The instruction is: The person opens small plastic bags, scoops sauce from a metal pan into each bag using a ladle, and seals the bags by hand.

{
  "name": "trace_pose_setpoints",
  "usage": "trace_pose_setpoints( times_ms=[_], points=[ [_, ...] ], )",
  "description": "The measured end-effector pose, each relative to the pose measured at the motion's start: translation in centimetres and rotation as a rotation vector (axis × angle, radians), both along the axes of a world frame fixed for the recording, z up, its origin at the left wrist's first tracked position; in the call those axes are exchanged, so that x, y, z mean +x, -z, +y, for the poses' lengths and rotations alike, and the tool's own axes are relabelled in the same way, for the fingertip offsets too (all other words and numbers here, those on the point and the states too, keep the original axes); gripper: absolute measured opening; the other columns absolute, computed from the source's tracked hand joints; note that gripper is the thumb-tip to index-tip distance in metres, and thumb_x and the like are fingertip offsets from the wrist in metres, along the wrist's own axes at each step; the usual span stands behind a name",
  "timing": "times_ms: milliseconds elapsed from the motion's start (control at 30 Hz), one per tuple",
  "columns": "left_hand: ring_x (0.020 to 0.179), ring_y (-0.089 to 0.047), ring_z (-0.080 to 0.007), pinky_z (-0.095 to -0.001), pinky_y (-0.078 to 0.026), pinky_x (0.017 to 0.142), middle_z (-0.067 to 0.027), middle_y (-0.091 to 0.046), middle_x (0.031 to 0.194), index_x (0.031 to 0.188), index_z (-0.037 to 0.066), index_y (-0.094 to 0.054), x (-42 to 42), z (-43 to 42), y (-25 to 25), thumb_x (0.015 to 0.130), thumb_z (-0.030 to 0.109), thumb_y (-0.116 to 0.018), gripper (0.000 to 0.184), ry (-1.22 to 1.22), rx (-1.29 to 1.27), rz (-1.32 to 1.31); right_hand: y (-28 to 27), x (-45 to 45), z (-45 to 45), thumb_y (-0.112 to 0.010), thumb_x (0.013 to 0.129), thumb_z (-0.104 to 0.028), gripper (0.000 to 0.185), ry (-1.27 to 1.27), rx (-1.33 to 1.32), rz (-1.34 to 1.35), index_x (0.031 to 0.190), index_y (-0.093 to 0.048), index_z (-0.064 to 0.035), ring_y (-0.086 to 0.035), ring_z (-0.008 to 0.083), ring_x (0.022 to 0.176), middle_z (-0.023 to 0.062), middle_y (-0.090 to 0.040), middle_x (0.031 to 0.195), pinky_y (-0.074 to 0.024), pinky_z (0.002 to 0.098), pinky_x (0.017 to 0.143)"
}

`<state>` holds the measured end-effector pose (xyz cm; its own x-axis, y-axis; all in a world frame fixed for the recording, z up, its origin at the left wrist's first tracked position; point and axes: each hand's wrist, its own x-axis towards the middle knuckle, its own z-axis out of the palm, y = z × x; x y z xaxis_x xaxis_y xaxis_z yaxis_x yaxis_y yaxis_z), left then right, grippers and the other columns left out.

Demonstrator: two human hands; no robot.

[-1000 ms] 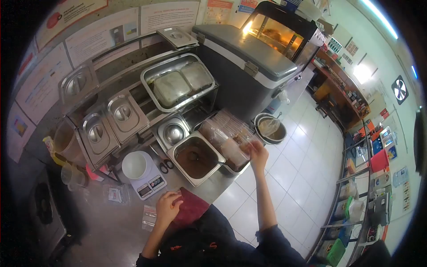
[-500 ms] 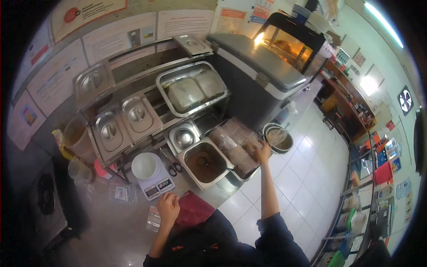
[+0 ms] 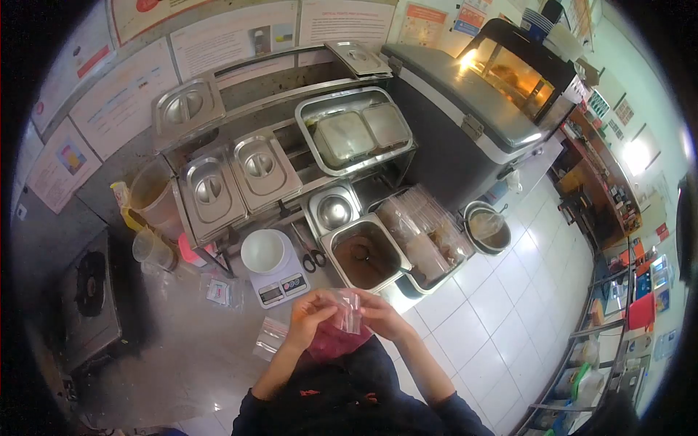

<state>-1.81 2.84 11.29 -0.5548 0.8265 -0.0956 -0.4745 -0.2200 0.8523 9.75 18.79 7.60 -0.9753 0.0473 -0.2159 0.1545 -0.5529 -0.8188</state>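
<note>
Here I am at the steel tabletop (image 3: pixel 207 356), spread across the lower left of the frame, with the big grey cooler (image 3: pixel 436 131) at upper centre. Right of centre sits a stack of filled clear packets (image 3: pixel 414 236), and just left of it the steel pan (image 3: pixel 382 280) of brown contents. The scale (image 3: pixel 282 291) bears a white bowl (image 3: pixel 263 251), just left of centre; the scissors (image 3: pixel 314 261) lie between scale and pan.

Now my hands, low centre: left (image 3: pixel 311 316) and right (image 3: pixel 384 318) close together, both pinched narrow on one clear bag (image 3: pixel 347 311). It hangs right between them, over a dark red cloth (image 3: pixel 331 349), so neither hand is nearer. Its pale strip runs roughly up and down the frame, by my right fingers; whether that's its long axis, I can't tell. Another small clear packet (image 3: pixel 270 338) lies flat, nearer my left.
</note>
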Motion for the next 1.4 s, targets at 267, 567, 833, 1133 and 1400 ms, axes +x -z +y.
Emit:
trace_pose_setpoints(
  times_ms=[267, 567, 833, 1133, 1400],
  points=[
    [0.073, -0.062, -0.0191, -0.0263, -0.05, 0.066, -0.0112, -0.063, 0.084, 0.091, 0.0, -0.056, -1.2, -0.7, 0.6, 0.08, -0.003, -0.054, 0.012, -0.122, -0.077, 0.028, -0.9, 0.9, -1.4, -0.066, 0.078, -0.006, 0.013, 0.376, 0.277, -0.051, 0.089, -0.063, 0.0005, -0.062, 0.0164, 0.065, 0.0083, -0.064, 0.077, -0.0508, 0.0269, 0.058],
    [0.065, -0.061, -0.0242, -0.0294, -0.047, 0.058, -0.0125, -0.061, 0.079, 0.091, 0.0, -0.061, 1.9, 0.7, -0.9, 0.079, 0.006, -0.059, 0.013, -0.174, -0.26, 0.915, -2.9, 0.7, -2.6, -0.066, 0.069, 0.001, 0.004, 0.556, 1.096, -0.096, 0.073, -0.067, -0.0007, -0.061, 0.0124, 0.06, 0.0075, -0.066, 0.068, -0.048, 0.0239, 0.058],
    [0.062, -0.06, -0.0245, -0.0321, -0.042, 0.052, -0.0146, -0.06, 0.07, 0.083, -0.001, -0.062, 1.3, 0.5, 1.4, 0.081, 0.01, -0.057, 0.013, 0.008, -0.341, 0.809, -3.0, 1.2, -3.3, -0.065, 0.07, -0.001, 0.008, 0.38, 0.94, 0.009, 0.077, -0.063, 0.0004, -0.06, 0.0159, 0.059, 0.0111, -0.062, 0.068, -0.0469, 0.0263, 0.056],
    [0.054, -0.055, -0.0334, -0.0375, -0.038, 0.05, -0.0211, -0.055, 0.061, 0.071, -0.003, -0.061, 1.0, 0.5, 7.4, 0.078, 0.017, -0.056, 0.022, 0.067, -0.473, 0.811, -0.1, 1.5, -6.0, -0.052, 0.081, -0.022, 0.023, 0.289, 1.383, -0.089, 0.096, -0.059, -0.005, -0.059, 0.0363, 0.07, 0.0163, -0.06, 0.076, -0.0475, 0.0433, 0.061],
    [0.057, -0.053, -0.0396, -0.0444, -0.039, 0.052, -0.0195, -0.056, 0.06, 0.062, 0.0, -0.059, 1.7, 0.2, 4.3, 0.069, 0.021, -0.06, 0.022, -0.132, -0.747, 1.197, -1.7, 2.2, -5.4, -0.055, 0.08, -0.022, 0.029, 0.27, 1.585, -0.218, 0.104, -0.056, -0.0057, -0.058, 0.0318, 0.076, 0.0129, -0.057, 0.089, -0.0471, 0.0415, 0.061]
  ],
)
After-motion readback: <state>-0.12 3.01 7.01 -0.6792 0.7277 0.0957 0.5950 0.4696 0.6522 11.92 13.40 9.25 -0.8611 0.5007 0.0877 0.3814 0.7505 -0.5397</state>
